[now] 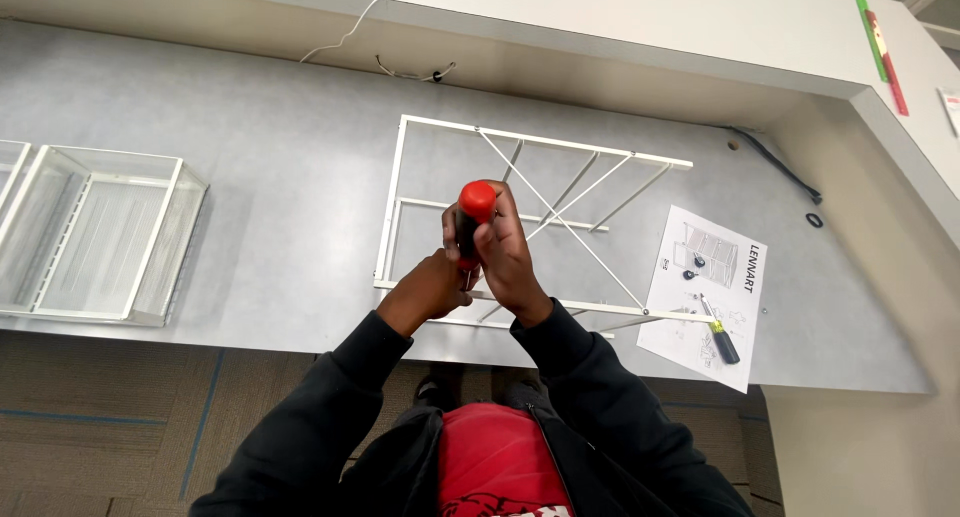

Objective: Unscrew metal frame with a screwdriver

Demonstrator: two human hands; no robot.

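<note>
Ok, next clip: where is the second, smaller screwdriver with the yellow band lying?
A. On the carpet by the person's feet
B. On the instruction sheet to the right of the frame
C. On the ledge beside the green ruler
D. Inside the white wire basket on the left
B: the small screwdriver lies on the instruction sheet, right of the white metal frame, while both hands grip the red-handled screwdriver.

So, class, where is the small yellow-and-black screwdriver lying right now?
In the head view, the small yellow-and-black screwdriver lies on the white paper instruction sheet, right of the white metal frame and both hands.
</note>
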